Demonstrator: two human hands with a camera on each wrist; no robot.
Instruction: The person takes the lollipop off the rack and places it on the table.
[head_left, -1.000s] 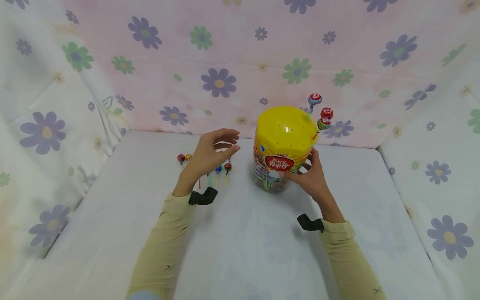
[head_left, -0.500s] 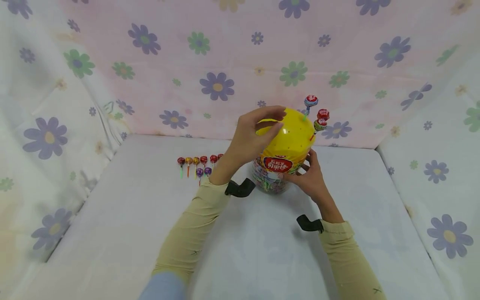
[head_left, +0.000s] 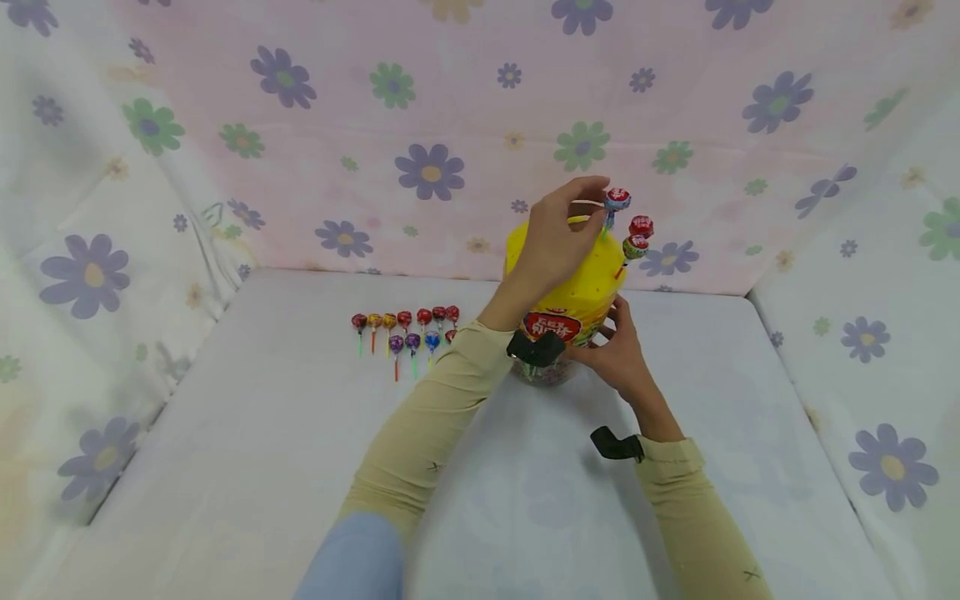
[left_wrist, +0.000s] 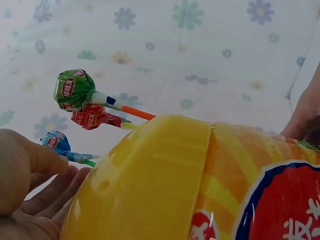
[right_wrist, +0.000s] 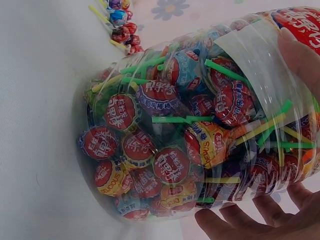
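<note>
A large clear plastic jar [right_wrist: 150, 120] full of wrapped lollipops, with a yellow domed lid [left_wrist: 145, 175], leans on the table. My right hand [head_left: 622, 354] grips its side, thumb in front and fingers around the far side. Three lollipops stick out of the lid's right edge: a blue one [head_left: 617, 200], a red one [head_left: 641, 226] and a green one [head_left: 635, 247]. Over the lid, my left hand [head_left: 562, 237] reaches to the blue lollipop. Its thumb and fingers are at the candy, apart from each other; whether they touch it is unclear.
Left of the jar, several lollipops [head_left: 405, 320] lie in two rows on the white table [head_left: 247, 442], partly covered by the left sleeve. Flower-patterned cloth [head_left: 322, 150] hangs behind and at both sides. A black wrist mount [head_left: 536, 348] crosses in front of the jar.
My left hand has moved right from above the loose lollipops, across the yellow lid, to the blue lollipop. My right hand has stayed on the jar.
</note>
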